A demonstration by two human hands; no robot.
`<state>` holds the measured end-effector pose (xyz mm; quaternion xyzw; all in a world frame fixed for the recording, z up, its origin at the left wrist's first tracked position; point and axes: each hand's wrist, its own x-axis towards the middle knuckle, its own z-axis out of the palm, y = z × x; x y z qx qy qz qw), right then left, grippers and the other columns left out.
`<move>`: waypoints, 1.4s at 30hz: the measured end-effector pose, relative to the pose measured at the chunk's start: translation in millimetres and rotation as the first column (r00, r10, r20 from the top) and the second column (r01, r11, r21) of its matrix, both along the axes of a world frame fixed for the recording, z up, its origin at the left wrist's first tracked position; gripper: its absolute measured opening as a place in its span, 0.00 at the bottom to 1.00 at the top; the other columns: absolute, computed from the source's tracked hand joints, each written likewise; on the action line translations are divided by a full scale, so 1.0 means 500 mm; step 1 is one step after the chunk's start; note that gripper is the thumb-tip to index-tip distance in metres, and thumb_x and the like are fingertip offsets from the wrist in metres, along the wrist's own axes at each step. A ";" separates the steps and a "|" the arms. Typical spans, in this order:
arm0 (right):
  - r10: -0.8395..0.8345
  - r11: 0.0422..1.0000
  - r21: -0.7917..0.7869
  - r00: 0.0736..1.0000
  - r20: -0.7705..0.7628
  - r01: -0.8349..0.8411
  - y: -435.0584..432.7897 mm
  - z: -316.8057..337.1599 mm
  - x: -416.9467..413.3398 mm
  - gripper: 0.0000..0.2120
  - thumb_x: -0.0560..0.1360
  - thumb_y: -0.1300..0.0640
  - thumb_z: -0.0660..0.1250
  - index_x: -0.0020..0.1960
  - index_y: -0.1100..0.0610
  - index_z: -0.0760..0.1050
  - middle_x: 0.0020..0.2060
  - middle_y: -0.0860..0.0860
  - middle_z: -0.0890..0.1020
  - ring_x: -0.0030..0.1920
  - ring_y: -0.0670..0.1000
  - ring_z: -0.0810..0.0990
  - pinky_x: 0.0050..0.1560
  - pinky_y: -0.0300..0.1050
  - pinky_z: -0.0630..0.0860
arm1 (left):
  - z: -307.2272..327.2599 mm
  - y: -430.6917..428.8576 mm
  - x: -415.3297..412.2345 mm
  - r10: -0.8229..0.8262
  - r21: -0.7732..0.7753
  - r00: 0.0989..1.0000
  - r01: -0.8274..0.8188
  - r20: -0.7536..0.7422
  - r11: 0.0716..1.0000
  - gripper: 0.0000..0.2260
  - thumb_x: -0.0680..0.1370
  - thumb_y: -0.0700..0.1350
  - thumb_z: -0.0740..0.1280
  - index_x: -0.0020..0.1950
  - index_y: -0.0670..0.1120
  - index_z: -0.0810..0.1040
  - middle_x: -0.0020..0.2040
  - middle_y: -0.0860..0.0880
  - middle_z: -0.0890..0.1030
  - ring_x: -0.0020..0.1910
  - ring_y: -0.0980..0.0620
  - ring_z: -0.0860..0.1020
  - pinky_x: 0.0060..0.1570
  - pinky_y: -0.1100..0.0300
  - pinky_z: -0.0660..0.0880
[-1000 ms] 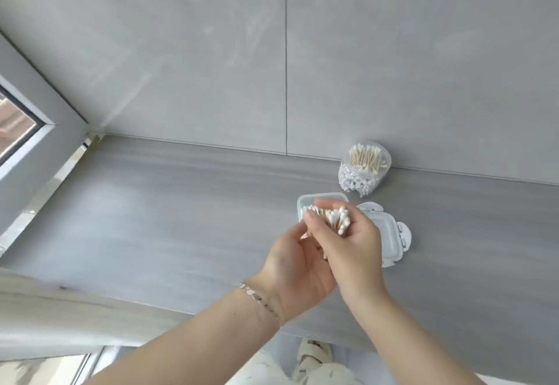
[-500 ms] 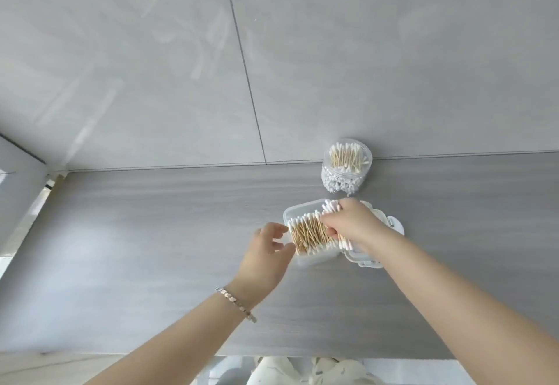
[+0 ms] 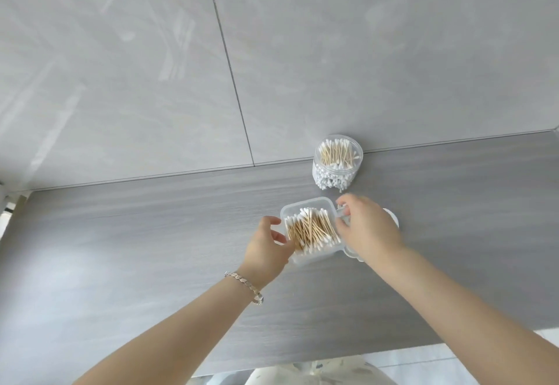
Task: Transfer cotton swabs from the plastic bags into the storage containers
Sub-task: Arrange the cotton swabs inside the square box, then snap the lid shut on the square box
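- Head view, the room: a wall of large pale grey tiles fills the upper half of the frame. One dark grout line runs down it on a slant.
- A grey wood-grain surface crosses the middle of the frame and meets the wall along a straight joint.
- Below its near edge, at the bottom of the frame, show light floor tiles and a piece of patterned cloth.
- A round clear jar packed with swabs stands against the wall, right of centre.
- Just below the jar sits the open rectangular container, with the cotton swabs lying loose inside, roughly parallel.
- A white lid lies beside the container on the right, mostly hidden by the right hand.
- The left hand, with a bracelet at the wrist, rests against the container's left wall. Its fingers are loosely curled and enclose nothing.
- The right hand is motion-blurred over the lid, with its thumb and forefinger at the container's right rim. I cannot tell whether they pinch anything.
- Half a second earlier the right hand gripped the bundle of swabs over the container; now the swabs lie in it and the hand has shifted right.
- The left hand, then apart from the container, now touches it.
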<state>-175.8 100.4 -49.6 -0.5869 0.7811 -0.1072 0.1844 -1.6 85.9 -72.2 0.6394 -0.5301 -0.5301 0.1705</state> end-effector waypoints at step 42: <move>-0.198 0.969 0.037 0.674 0.712 0.245 -0.028 -0.048 -0.012 0.14 0.75 0.65 0.64 0.60 0.64 0.74 0.54 0.58 0.80 0.50 0.51 0.76 0.52 0.42 0.71 | 0.001 -0.079 0.013 -0.088 -0.026 0.996 0.088 0.004 0.996 0.19 0.71 0.47 0.73 0.60 0.50 0.72 0.44 0.48 0.75 0.33 0.53 0.75 0.28 0.65 0.75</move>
